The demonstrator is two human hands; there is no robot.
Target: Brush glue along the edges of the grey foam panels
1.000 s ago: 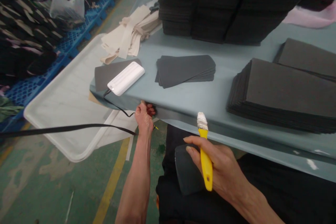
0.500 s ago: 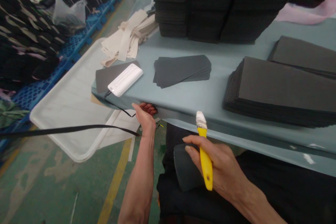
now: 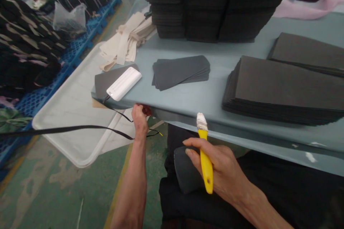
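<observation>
My right hand (image 3: 217, 161) grips a paintbrush (image 3: 206, 164) with a yellow handle, its bristles (image 3: 201, 121) coated white and pointing up. Behind the fingers of this hand, a dark grey sheet piece (image 3: 184, 171) with a rounded edge shows over my lap. At the table's front edge is my left hand (image 3: 140, 117), its fingers curled inward. Whatever it may grip is hidden. A thin black cord (image 3: 123, 115) from the white power bank (image 3: 124, 83) runs to this hand, and a cord end with a yellow tip shows beside the wrist.
Several dark pieces (image 3: 182, 71) lie fanned on the blue-grey table (image 3: 185, 100). Thick dark stacks (image 3: 290, 86) stand right, taller ones (image 3: 204, 7) behind. Cream fabric strips (image 3: 126, 39) lie at the far left. A white tray (image 3: 80, 159) and black strap (image 3: 67, 128) flank the table.
My left hand has shifted slightly left and its thumb has come closer to the fingers. The yellow-tipped cord end shows more. The paintbrush stays in my right hand; the whole view has shifted slightly.
</observation>
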